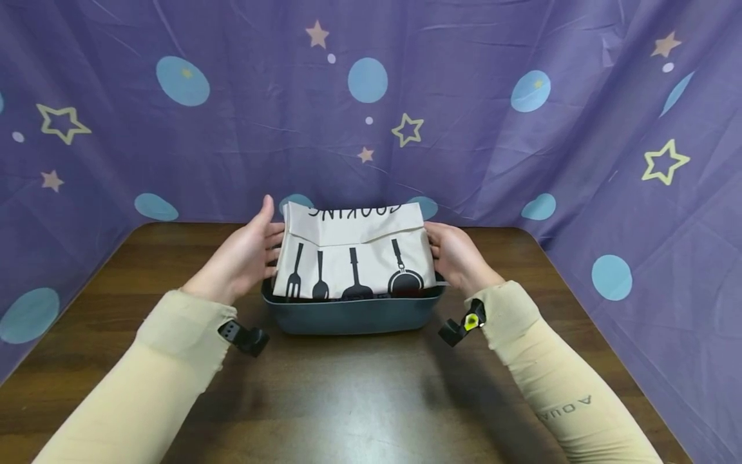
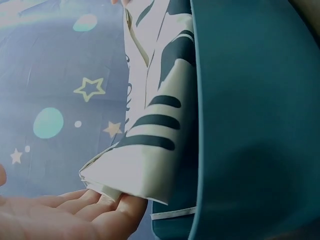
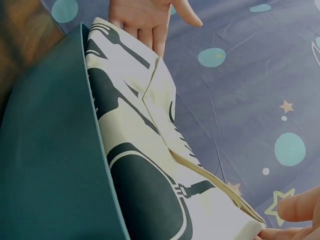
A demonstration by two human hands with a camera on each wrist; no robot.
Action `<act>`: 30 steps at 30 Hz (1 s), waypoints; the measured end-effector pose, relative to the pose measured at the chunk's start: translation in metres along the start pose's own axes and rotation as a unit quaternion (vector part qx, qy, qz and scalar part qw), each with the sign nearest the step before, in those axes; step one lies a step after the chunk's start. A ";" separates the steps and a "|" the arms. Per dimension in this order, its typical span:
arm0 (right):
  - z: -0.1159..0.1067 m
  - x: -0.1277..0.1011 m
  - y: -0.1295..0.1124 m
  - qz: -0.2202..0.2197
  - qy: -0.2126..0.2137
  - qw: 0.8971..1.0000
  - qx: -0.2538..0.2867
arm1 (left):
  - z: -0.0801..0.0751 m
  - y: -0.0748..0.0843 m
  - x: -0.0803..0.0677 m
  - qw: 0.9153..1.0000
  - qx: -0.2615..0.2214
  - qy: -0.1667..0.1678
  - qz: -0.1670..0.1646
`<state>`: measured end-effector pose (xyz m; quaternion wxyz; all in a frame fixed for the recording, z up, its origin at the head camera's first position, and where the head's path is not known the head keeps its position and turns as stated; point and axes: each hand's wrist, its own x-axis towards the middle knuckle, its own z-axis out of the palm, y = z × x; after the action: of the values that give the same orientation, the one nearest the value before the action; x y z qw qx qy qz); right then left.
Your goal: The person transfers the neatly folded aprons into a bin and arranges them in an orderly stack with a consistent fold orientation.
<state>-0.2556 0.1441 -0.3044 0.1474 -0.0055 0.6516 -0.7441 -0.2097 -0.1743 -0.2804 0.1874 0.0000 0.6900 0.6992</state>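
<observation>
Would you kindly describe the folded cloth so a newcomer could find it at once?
On the brown table, before the purple starry backdrop, sits a dark teal bin. The cream folded cloth lies in it, between both hands, printed with black kitchen utensils and the word COOKING.

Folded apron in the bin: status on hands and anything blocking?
Left hand and right hand open, fingers flat on the folded apron ends. Apron half-seated in teal bin. Nothing blocking.

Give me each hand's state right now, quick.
Left hand: open, straight fingers touching the left edge of the folded cooking-print cloth.
Right hand: touches the cloth's right edge; grip cannot be told.
</observation>
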 end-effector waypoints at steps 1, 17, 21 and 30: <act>0.000 0.000 0.000 0.000 0.001 1.000 0.000 | 0.000 0.000 0.000 1.000 -0.001 0.001 -0.001; 0.005 0.003 0.002 0.034 -0.008 0.999 0.012 | 0.005 -0.003 0.002 1.000 0.006 0.013 0.005; 0.006 0.003 0.002 0.033 -0.004 0.999 0.012 | 0.005 -0.004 0.002 1.000 0.006 0.013 0.004; 0.005 0.003 0.005 0.041 -0.008 0.999 0.009 | 0.002 -0.007 0.005 1.000 -0.009 0.000 0.000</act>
<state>-0.2566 0.1381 -0.3087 0.1833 0.0165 0.6431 -0.7434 -0.2121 -0.1716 -0.2885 0.1874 -0.0016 0.6836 0.7054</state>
